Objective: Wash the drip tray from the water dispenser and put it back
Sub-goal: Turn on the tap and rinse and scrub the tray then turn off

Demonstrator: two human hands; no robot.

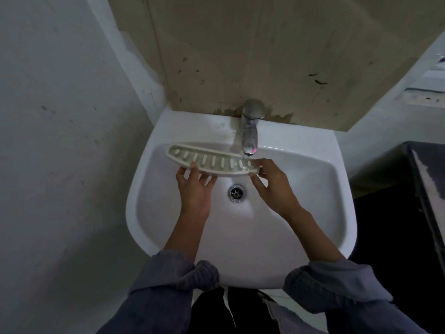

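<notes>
A: Rinsing under way, head view. The slotted drip tray [212, 161] is held level over the basin of the white washbasin [337, 189], above and behind the drain [236, 193]. Water from the chrome tap [250, 131] lands on the tray's right end only.

B: Hand states?

A: Left hand [195, 186] is under the tray's near edge, somewhat left of the tray's middle, fingers spread beneath, thumb up over the rim: a supporting grasp on the tray. Right hand [272, 182] pinches the tray's right end, fingertips [256, 165] on the rim just beside the stream. Neither hand is free.

B: Advice for the step?

A: My judgement: slide the tray to the right through the stream so each slot gets flushed, since the left end looks to be outside the water. Tilt the near edge down so runoff falls into the basin, not toward the rolled sleeves [173, 271]. Wet plastic will likely be slick, so keep both grips until the water is off.

B: Progress?

A: Washing stage, I judge; refitting to the dispenser is not yet done, and no dispenser is in view.
</notes>
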